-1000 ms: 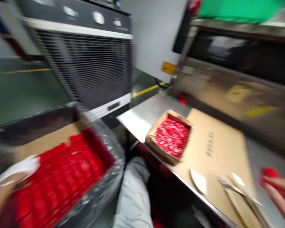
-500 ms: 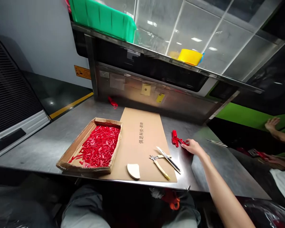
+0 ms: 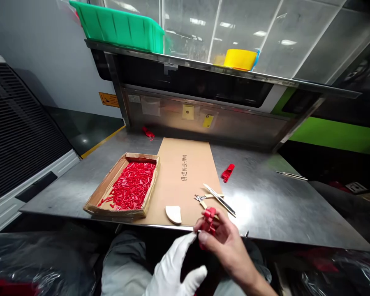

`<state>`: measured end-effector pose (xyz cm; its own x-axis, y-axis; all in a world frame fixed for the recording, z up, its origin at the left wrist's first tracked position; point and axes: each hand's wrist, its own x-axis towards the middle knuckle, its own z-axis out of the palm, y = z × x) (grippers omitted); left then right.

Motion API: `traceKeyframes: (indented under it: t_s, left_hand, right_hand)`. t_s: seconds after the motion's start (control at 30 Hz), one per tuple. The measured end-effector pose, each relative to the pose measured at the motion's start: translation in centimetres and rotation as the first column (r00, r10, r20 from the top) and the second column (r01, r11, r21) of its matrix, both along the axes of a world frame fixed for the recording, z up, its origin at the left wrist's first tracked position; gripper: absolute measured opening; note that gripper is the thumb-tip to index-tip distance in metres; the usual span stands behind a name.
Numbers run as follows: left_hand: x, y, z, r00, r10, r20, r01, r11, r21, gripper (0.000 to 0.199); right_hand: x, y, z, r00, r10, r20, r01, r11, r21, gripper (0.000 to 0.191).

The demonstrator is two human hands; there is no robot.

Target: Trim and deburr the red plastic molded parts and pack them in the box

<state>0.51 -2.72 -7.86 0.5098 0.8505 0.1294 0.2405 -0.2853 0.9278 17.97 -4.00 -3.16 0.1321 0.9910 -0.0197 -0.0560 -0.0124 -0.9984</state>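
Note:
My right hand (image 3: 234, 248), bare, is closed around a red plastic part (image 3: 208, 220) above the front table edge; its exact kind does not show. Beside it comes my left hand (image 3: 174, 265) in a white glove, thumb and fingers apart. The glove's fingertips reach close to the red part; whether they touch it I cannot tell. Just behind my right hand lie the tweezers (image 3: 220, 200) and a pair of cream-handled nippers (image 3: 200, 198), partly covered by the hand. Another red plastic piece (image 3: 227, 173) rests on the metal table, right of the cardboard sheet (image 3: 185, 148).
An open cardboard box (image 3: 92, 201) full of small red pieces stands at left. A cream wedge-shaped block (image 3: 173, 214) lies on the sheet. More red pieces (image 3: 148, 132) lie at the back. Overhead, a shelf (image 3: 185, 63) carries a green bin (image 3: 120, 31) and a yellow container (image 3: 240, 59).
My right hand has come back from the table's right side to the front edge, bringing a red plastic part. My gloved left hand has entered the view from below.

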Motion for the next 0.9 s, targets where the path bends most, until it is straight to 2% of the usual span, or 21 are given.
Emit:
traceKeyframes:
  t_s: [0.07,0.13,0.3,0.43,0.53,0.63,0.73,0.8,0.9]
  left_hand:
    - [1.8,0.8,0.8,0.999,-0.007,0.047,0.013,0.993,-0.114,0.048]
    - [2.8,1.0,1.2,0.997,0.044,0.067,-0.030,0.980,-0.197,0.042]
    - [3.1,0.1,0.5,0.986,0.139,0.089,-0.116,0.968,-0.221,0.036]
    - [3.3,-0.6,-0.1,0.962,0.201,0.186,-0.140,0.944,-0.298,0.033]
    - [2.4,-0.2,-0.3,0.956,0.244,0.166,-0.178,0.926,-0.334,0.034]
    - [0.7,0.6,0.0,0.923,0.369,0.112,-0.310,0.882,-0.354,0.034]
    - [-1.0,1.3,0.5,0.881,0.455,0.131,-0.356,0.818,-0.451,0.040]
    - [-1.8,1.5,0.8,0.847,0.494,0.195,-0.323,0.771,-0.548,0.045]
    - [-2.5,1.4,1.0,0.759,0.579,0.296,-0.305,0.719,-0.624,0.048]
  right_hand:
    - [-1.9,-0.5,-0.7,0.998,-0.031,-0.050,0.032,0.999,0.009,0.037]
    - [-2.5,-0.5,-1.3,0.996,-0.038,-0.078,0.039,0.999,0.008,0.035]
    - [-1.7,-0.1,-1.8,0.997,0.010,-0.077,-0.009,1.000,0.012,0.034]
    - [-1.2,-0.2,-2.1,0.997,0.059,0.055,-0.059,0.998,-0.011,0.036]
    - [1.0,0.0,-2.3,0.962,0.061,0.268,-0.062,0.998,-0.002,0.041]
    - [4.9,0.9,-2.9,0.837,-0.070,0.542,0.068,0.997,0.024,0.044]
    - [8.6,2.1,-4.0,0.621,-0.176,0.764,0.232,0.972,0.036,0.046]
    - [10.0,2.8,-4.8,0.498,-0.156,0.853,0.271,0.962,0.018,0.040]
    - [10.8,3.4,-5.5,0.384,-0.090,0.919,0.256,0.967,-0.012,0.026]
